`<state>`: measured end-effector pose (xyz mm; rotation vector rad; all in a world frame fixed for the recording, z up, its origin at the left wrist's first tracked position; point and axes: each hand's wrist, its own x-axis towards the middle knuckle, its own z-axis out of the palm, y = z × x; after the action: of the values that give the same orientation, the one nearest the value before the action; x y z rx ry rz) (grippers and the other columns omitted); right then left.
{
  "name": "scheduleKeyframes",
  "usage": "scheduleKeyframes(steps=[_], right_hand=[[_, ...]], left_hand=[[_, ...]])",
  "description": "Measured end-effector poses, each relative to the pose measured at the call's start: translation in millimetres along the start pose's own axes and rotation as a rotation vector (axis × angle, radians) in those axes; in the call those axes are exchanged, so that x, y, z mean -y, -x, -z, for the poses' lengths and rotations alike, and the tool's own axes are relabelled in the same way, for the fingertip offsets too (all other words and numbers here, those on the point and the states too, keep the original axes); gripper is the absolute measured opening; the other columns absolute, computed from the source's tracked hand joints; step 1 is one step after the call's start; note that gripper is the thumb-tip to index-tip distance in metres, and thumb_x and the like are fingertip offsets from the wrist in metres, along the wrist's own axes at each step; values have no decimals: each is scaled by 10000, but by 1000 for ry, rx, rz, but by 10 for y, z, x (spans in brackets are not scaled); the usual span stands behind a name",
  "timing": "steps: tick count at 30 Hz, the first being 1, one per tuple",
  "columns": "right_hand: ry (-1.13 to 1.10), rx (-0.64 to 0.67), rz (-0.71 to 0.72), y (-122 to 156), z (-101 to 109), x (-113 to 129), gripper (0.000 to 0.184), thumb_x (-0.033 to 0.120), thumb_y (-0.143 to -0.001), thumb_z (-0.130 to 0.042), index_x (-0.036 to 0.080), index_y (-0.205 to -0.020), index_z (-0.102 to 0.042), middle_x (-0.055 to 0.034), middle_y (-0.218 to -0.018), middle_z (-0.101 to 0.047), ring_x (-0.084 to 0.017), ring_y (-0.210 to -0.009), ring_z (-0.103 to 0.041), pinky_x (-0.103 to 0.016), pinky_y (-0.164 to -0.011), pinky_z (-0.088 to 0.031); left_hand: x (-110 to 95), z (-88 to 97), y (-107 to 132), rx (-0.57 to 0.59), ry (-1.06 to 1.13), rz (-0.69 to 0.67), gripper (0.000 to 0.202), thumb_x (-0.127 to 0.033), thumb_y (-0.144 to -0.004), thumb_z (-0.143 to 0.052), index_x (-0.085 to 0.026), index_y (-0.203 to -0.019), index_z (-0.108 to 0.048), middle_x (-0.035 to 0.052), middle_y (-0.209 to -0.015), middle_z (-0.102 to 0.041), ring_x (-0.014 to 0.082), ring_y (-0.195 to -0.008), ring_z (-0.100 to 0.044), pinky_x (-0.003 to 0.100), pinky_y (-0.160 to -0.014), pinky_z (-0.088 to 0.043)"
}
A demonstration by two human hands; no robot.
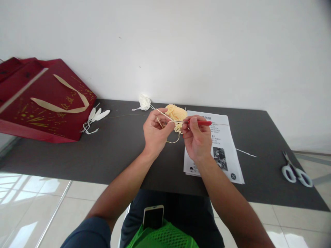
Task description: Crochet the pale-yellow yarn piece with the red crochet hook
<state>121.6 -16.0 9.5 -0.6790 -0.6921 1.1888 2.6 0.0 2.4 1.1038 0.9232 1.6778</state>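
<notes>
My right hand (198, 139) is closed around a crochet hook (206, 123) with a red handle. The hook's thin metal shaft points left, toward my other hand. A strand of cream yarn (163, 113) runs over the fingers of my left hand (155, 132), which pinches it close to the hook's tip. Between both hands hang small cream loops of yarn (178, 128); whether they are crocheted stitches I cannot tell. Just behind them lies a pale yellow ball of yarn (177, 112). A loose tail of yarn curves below on the dark table (124, 151).
Printed sheets (224, 137) lie partly under my right hand. White-handled scissors (296, 172) rest near the right edge. A white yarn ball (144, 102) sits by the wall. At left are a red gift bag (49, 103) and white feather-shaped pieces (99, 114). A phone (153, 217) is at my lap.
</notes>
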Motion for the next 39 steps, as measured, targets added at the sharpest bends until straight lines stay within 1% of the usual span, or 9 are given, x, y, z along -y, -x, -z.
scheduleKeyframes(steps=[4, 7, 11, 14, 18, 22, 28, 34, 39], right_hand=[[14, -3, 90, -1, 19, -10, 134, 332, -844, -785, 239, -833, -689, 38, -818, -701, -58, -625, -616, -178, -535, -506], [23, 1, 125, -1, 25, -26, 109, 311, -851, -778, 239, -839, -698, 38, -816, -703, -60, -629, -627, -183, -539, -521], [21, 41, 169, 6, 22, -42, 66, 264, -857, -769, 233, -845, -712, 30, -835, -719, -67, -639, -643, -200, -558, -548], [11, 39, 168, -1, 26, -53, 64, 258, -857, -770, 229, -843, -715, 29, -837, -721, -67, -645, -649, -197, -565, -559], [4, 10, 122, -17, 36, -62, 96, 296, -852, -778, 234, -839, -707, 37, -831, -721, -58, -642, -647, -183, -578, -569], [-5, 22, 113, -10, 37, -48, 106, 309, -848, -783, 239, -839, -703, 38, -833, -720, -60, -651, -649, -183, -582, -568], [26, 45, 166, 9, 35, -20, 118, 313, -846, -784, 245, -833, -688, 39, -823, -706, -68, -616, -635, -207, -540, -548], [76, 59, 256, 13, 32, -45, 76, 272, -872, -751, 245, -854, -683, 33, -834, -702, -85, -626, -637, -249, -566, -566], [86, 45, 285, 15, 24, -60, 71, 263, -869, -752, 239, -856, -686, 29, -837, -700, -90, -629, -640, -259, -568, -563]], left_hand=[[-3, 3, -2, 5, 22, -6, 437, -125, -700, -797, -222, -1104, -661, -39, -772, -674, 88, -678, -610, 225, -664, -492], [-7, -2, 0, 1, 32, -5, 437, -120, -697, -798, -223, -1099, -663, -40, -774, -673, 86, -675, -612, 221, -658, -493], [-24, -15, 12, 5, 28, 12, 421, -139, -707, -798, -219, -1097, -660, -35, -772, -672, 91, -675, -621, 229, -665, -503], [-30, -17, 22, 2, 15, 24, 418, -156, -709, -801, -220, -1096, -657, -32, -773, -673, 97, -681, -630, 237, -675, -511], [-15, -8, 26, 9, 27, 1, 414, -141, -715, -798, -221, -1098, -663, -33, -778, -677, 93, -689, -631, 235, -686, -511], [4, -7, 25, 4, 28, -7, 418, -133, -716, -795, -227, -1101, -662, -35, -781, -675, 94, -694, -634, 235, -681, -512], [17, -15, 20, -2, 62, -32, 400, -101, -720, -785, -224, -1082, -668, -37, -777, -680, 87, -691, -640, 229, -688, -520], [29, -12, 31, 3, 26, -13, 385, -162, -741, -795, -227, -1092, -650, -35, -777, -676, 92, -657, -629, 220, -615, -508], [31, -15, 37, 4, 30, -6, 375, -185, -744, -804, -226, -1086, -656, -28, -792, -674, 97, -672, -626, 224, -615, -521]])
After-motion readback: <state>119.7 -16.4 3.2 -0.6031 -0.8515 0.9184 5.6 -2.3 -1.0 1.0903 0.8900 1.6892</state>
